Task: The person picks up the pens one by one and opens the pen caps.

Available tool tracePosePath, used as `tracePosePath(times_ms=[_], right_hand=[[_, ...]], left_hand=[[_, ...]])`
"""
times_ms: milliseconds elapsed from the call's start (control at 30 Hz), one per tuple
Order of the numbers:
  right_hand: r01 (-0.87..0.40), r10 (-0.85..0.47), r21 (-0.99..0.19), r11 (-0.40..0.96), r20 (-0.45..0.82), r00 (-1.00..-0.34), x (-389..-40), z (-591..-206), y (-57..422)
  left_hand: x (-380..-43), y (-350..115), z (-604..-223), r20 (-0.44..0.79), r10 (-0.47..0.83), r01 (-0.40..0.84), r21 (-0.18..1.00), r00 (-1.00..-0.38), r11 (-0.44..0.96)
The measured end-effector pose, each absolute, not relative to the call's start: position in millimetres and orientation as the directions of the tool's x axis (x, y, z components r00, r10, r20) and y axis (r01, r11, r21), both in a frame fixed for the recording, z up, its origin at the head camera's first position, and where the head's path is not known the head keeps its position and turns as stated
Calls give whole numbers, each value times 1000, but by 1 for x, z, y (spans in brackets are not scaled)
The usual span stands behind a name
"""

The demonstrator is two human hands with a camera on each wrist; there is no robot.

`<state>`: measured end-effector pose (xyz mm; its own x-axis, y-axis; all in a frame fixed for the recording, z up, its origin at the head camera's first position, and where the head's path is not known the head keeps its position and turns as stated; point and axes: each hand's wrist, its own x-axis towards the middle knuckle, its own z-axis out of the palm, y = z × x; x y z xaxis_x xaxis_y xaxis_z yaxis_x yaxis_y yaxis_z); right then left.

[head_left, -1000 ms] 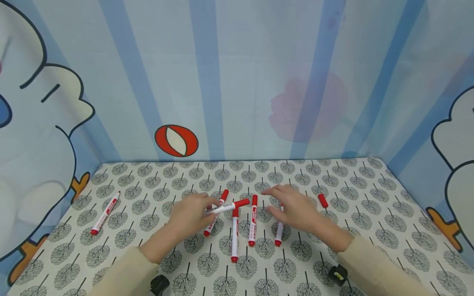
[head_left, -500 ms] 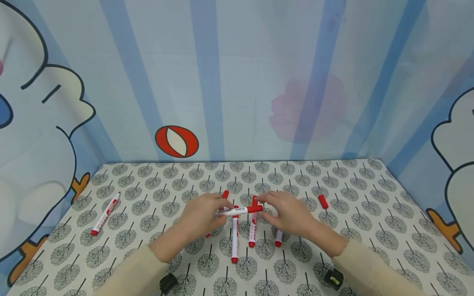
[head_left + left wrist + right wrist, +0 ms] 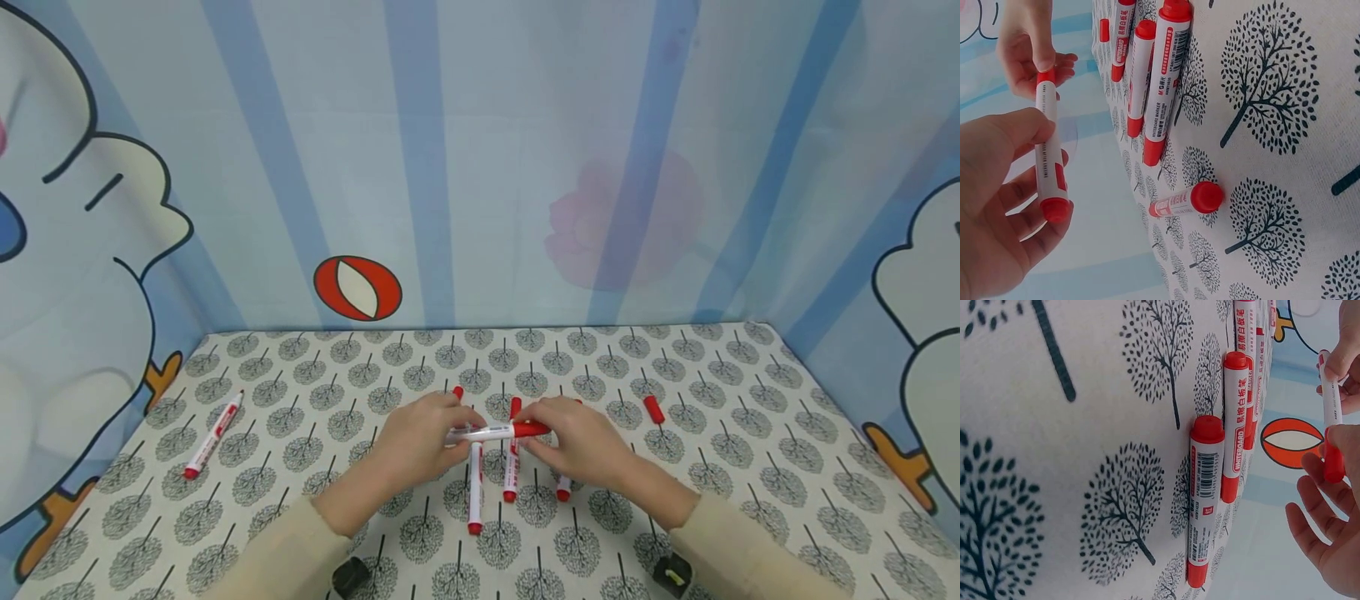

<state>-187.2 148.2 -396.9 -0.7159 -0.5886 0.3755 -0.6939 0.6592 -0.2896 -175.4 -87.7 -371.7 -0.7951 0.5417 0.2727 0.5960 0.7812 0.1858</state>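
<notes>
A capped red whiteboard marker [image 3: 491, 432] is held level above the table between both hands. My left hand [image 3: 420, 442] grips its white barrel, and the left wrist view shows the thumb lying over the marker [image 3: 1050, 159]. My right hand [image 3: 581, 437] pinches the red cap end between thumb and index finger; its other fingers stand loosely apart in the right wrist view. Below lie capped markers: one in the middle [image 3: 476, 492], another just right of it [image 3: 512, 471], and a third partly under the right hand [image 3: 564, 487]. A further marker [image 3: 458, 392] is mostly hidden behind the left hand.
An uncapped marker [image 3: 215, 433] lies at the left of the table, tip pointing away. A loose red cap [image 3: 654, 409] rests right of the right hand. The tree-patterned tablecloth [image 3: 750, 500] ends at a striped curtain [image 3: 495, 167] behind.
My left hand has carried the marker rightward. The right hand has moved left and now pinches the red cap; a second ago it was apart from the marker.
</notes>
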Motion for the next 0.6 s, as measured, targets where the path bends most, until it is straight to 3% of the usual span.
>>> tracePosePath(times_ms=[300,600], right_hand=[[-684,-556,-371,628,402,-728,-186,-397,150],[-666,-522,-373,646,420,-742,-186,-398,152]], left_hand=[[-175,-90,-375,280,510,574,236,-813,784],[-176,-94,-377,253,461,523,317,-851,791]])
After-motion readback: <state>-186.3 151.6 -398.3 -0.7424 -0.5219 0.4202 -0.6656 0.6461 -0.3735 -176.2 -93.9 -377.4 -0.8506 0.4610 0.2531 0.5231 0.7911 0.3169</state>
